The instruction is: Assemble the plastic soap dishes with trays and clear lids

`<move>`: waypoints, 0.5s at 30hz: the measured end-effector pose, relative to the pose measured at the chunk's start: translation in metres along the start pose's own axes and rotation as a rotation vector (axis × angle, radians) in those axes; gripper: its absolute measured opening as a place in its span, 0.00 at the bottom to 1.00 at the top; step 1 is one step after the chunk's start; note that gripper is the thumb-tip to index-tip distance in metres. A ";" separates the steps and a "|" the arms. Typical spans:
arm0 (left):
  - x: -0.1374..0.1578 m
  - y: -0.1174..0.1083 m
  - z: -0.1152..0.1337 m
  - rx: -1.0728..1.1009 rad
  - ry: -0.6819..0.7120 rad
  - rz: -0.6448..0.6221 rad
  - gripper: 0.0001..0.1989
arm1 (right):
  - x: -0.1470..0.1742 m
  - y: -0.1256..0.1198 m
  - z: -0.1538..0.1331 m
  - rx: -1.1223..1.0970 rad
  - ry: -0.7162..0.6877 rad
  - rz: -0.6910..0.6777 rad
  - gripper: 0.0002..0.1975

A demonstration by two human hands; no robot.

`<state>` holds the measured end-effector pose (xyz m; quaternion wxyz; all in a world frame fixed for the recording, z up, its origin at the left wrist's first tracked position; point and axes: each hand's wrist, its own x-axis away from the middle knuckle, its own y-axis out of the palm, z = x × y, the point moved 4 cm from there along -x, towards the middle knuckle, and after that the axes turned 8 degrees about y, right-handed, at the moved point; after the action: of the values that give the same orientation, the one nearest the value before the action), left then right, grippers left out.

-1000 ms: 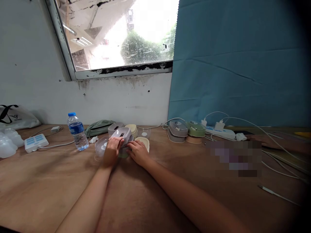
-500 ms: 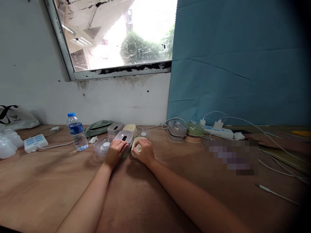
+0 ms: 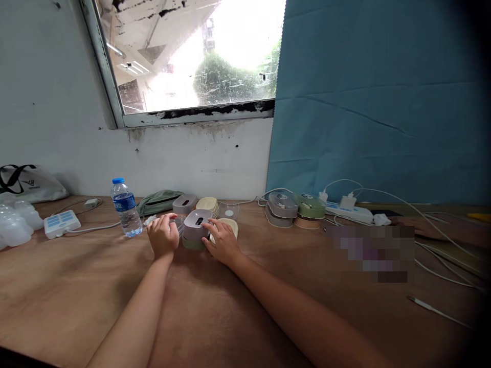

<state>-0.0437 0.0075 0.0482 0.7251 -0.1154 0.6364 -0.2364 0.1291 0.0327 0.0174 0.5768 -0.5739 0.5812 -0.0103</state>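
A lilac container with a dark oval slot in its top sits on a green base in the middle of the table. My left hand is at the left of a clear plastic lid, fingers stretched over its edge and partly covering it. On the other side, my right hand has its fingers spread, the tips by the container's right side. Under that hand a cream-coloured piece shows in part. Close behind stand a stack of cream pieces, a second slotted container and another clear lid.
A water bottle stands left, near a power strip and a green pouch. Grey and green boxes are at the right. Cables run past a blurred patch, with another person's arm beyond.
My left hand has moved left, off the lilac container to the clear lid. The right hand has loosened from the cream piece, its fingers now spread toward the container.
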 end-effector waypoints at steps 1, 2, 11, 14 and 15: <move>0.001 0.002 -0.003 -0.030 -0.025 -0.017 0.13 | 0.000 0.001 -0.001 0.006 -0.005 -0.007 0.20; 0.001 0.005 -0.006 -0.052 -0.036 -0.041 0.13 | 0.000 0.003 -0.002 0.012 -0.011 -0.015 0.20; 0.006 0.018 -0.006 -0.067 0.034 -0.178 0.12 | -0.003 0.010 -0.007 0.044 -0.068 -0.075 0.19; 0.006 0.020 -0.006 -0.054 0.050 -0.204 0.11 | -0.007 0.011 -0.006 0.045 -0.073 -0.082 0.19; 0.006 0.021 -0.006 -0.050 0.055 -0.211 0.11 | -0.007 0.011 -0.005 0.045 -0.073 -0.083 0.18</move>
<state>-0.0450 0.0234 0.0319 0.6754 -0.1931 0.6461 -0.2984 0.1160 0.0384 0.0163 0.6096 -0.5843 0.5350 -0.0263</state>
